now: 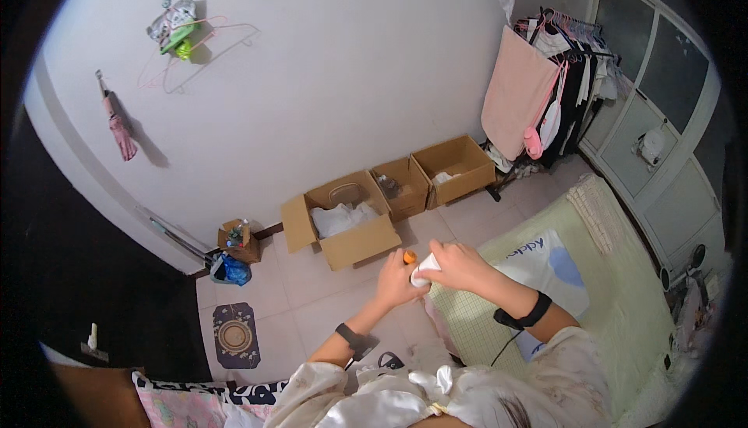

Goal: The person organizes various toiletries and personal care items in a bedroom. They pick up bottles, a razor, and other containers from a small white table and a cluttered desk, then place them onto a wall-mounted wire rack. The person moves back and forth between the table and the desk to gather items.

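Both my hands are raised together in front of me, above the tiled floor. From the top of my left hand (400, 280), closed around it, pokes the rounded end of an orange object (409, 256); the rest is hidden by the fingers. My right hand (457, 265) grips a small white cylindrical item (426, 269), perhaps a bottle or cap, whose lower end meets my left hand. Whether the orange and white pieces are joined cannot be seen. Each wrist wears a dark band.
A bed (485, 317) with a pale green cover and a printed pillow (549, 270) lies at the right. Open cardboard boxes (361, 247) line the wall. Left of them sit a small carton (248, 249) and a dustpan (219, 270). A patterned mat (235, 358) lies on the floor; a clothes rack (578, 54) stands beyond.
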`<state>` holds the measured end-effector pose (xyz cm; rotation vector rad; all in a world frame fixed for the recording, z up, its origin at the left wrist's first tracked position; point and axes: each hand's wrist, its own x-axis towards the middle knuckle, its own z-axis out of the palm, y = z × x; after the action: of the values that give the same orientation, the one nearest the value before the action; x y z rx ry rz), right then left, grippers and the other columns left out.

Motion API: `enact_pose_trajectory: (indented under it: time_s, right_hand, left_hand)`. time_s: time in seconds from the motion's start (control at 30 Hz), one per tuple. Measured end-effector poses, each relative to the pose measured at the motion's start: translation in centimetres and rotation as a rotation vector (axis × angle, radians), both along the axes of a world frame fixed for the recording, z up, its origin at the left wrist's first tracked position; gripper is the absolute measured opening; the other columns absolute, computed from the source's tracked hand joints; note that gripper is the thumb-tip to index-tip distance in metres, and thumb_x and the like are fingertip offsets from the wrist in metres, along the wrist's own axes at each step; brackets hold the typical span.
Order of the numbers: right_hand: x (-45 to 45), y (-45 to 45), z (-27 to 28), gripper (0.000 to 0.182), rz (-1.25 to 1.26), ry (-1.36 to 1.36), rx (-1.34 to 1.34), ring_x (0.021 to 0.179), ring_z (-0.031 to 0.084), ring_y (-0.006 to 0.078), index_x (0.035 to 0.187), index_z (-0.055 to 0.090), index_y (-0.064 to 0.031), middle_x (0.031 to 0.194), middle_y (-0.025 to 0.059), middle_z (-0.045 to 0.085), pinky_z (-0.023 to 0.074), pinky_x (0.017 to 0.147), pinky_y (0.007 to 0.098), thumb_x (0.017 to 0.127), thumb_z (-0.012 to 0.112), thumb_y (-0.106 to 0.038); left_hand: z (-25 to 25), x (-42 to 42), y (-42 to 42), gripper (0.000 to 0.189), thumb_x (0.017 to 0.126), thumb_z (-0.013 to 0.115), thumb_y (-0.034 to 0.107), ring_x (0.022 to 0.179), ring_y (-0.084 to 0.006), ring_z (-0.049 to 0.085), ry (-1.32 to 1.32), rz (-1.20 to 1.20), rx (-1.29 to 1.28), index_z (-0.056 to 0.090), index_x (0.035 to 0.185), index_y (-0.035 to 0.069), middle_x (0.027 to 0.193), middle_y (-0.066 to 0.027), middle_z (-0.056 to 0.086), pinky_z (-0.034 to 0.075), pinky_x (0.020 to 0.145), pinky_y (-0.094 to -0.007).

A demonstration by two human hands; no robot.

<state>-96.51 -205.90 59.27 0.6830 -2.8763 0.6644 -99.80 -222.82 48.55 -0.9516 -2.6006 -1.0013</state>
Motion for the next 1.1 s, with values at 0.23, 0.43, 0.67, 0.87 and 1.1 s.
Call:
enact_pose_trajectory:
  time_s: [0.23,0.43,0.67,0.87,1.1]
  right_hand:
    - [-11.1,1.9,0.1,0.037,0.067,-0.005,0.070,0.057,0.059,0.0381,0.082,0.055,-0.0073,0.063,0.0179,0.060,0.0466,0.054,0.0460,0.077,0.066,-0.043]
    - [-18.3,6.1,-0.3,0.033,0.160,0.098,0.065,0.057,0.059,0.0339,0.089,0.061,-0.0107,0.063,0.0151,0.060,0.0457,0.051,0.0422,0.076,0.063,-0.041]
    - [-24.6,12.3,4.4,0.030,-0.039,0.250,-0.168,0.061,0.058,0.0302,0.081,0.059,-0.0081,0.068,0.0114,0.059,0.0457,0.053,0.0395,0.073,0.071,-0.035]
    - [-27.4,16.9,2.1,0.031,-0.544,0.419,-0.584,0.058,0.053,0.0162,0.087,0.055,-0.0049,0.071,0.0057,0.056,0.0435,0.054,0.0284,0.075,0.074,-0.026]
    - [-33.6,14.2,-8.0,0.030,-1.076,0.041,-1.617,0.050,0.040,0.0072,0.090,0.054,-0.0073,0.067,-0.0010,0.047,0.0313,0.043,0.0229,0.093,0.053,-0.037]
  left_hand:
    - [-1.3,-11.6,1.2,0.040,0.054,0.077,0.026,0.091,-0.0330,0.051,-0.066,-0.248,0.112,0.069,0.091,0.012,0.099,-0.0127,0.053,0.046,0.075,-0.0398]
    - [-0.6,-19.4,4.6,0.039,0.054,0.075,0.025,0.087,-0.0313,0.049,-0.051,-0.305,0.141,0.067,0.089,0.012,0.094,-0.0104,0.052,0.044,0.074,-0.0388]
    - [-7.8,-28.1,6.1,0.040,0.056,0.076,0.023,0.095,-0.0308,0.050,-0.386,-0.462,0.126,0.066,0.091,0.010,0.099,-0.0118,0.054,0.042,0.082,-0.0366]
    - [-3.9,-38.0,12.1,0.046,0.057,0.080,0.023,0.101,-0.0315,0.050,-0.384,-0.589,0.079,0.061,0.095,0.005,0.106,-0.0130,0.051,0.041,0.088,-0.0380]
    - [-1.6,-46.0,18.7,0.036,0.059,0.075,0.020,0.097,-0.0298,0.049,-0.344,-0.818,0.197,0.063,0.089,0.006,0.100,-0.0103,0.051,0.040,0.086,-0.0366]
